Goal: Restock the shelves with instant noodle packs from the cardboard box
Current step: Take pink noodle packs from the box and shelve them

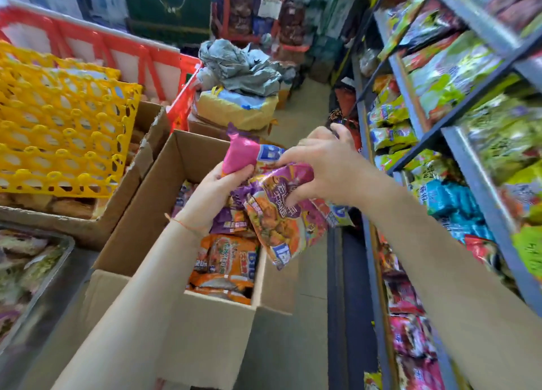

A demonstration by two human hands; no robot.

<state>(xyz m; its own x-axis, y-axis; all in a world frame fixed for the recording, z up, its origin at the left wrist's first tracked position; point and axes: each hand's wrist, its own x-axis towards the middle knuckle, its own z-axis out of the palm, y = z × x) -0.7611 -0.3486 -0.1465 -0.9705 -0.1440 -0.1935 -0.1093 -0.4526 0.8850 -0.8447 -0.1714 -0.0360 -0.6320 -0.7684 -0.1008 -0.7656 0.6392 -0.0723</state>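
Observation:
An open cardboard box (pixel 187 166) stands on the floor in front of me, holding orange noodle packs (pixel 225 257) and purple ones. Above it I hold a bunch of purple and pink noodle packs (pixel 278 210). My left hand (pixel 218 196) grips the pink end of the bunch from below. My right hand (pixel 319 166) clutches the packs from above, fingers curled into the wrappers. On the right, the blue metal shelves (pixel 425 143) carry green, teal and red packs.
Yellow plastic trays (pixel 61 119) lie on a cardboard box at left, with a red crate (pixel 137 58) behind. A metal tray (pixel 44 284) sits at lower left. Bags and a crumpled grey sheet (pixel 243 69) pile up down the narrow aisle.

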